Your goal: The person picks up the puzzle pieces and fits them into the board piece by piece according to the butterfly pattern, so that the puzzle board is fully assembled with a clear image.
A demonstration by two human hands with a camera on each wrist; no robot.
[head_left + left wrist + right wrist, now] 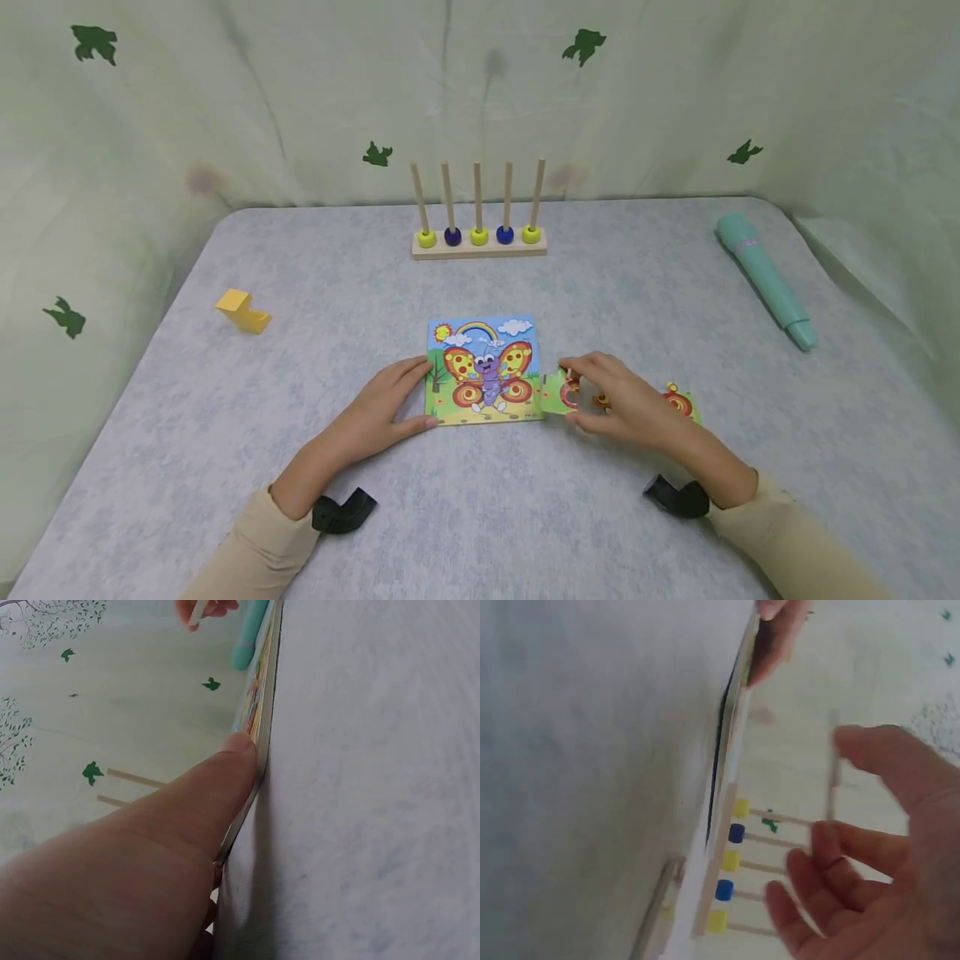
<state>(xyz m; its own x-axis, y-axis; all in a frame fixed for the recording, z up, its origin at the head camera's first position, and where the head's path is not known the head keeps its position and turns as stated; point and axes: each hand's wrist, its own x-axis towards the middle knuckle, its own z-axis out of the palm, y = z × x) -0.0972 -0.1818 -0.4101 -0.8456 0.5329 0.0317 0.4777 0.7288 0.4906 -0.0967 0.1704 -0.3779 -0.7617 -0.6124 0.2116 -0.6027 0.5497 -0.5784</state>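
A square butterfly picture puzzle (486, 371) lies flat on the table. My left hand (378, 410) holds its left edge, thumb at the lower left corner and fingers higher up; the left wrist view shows the thumb (238, 746) against the edge. My right hand (630, 400) pinches a green puzzle piece (555, 394) by its edges, just right of the puzzle. In the right wrist view this piece (833, 780) is seen edge-on between thumb and fingers, raised off the table. Beneath and beyond the right hand lie more pieces (678, 402), partly hidden by it.
A wooden peg stand (480, 250) with yellow and blue beads stands at the back. The teal microphone (772, 283) lies at the right, a yellow block (243, 311) at the left. A pale curtain (300, 100) with green bird shapes hangs behind the table.
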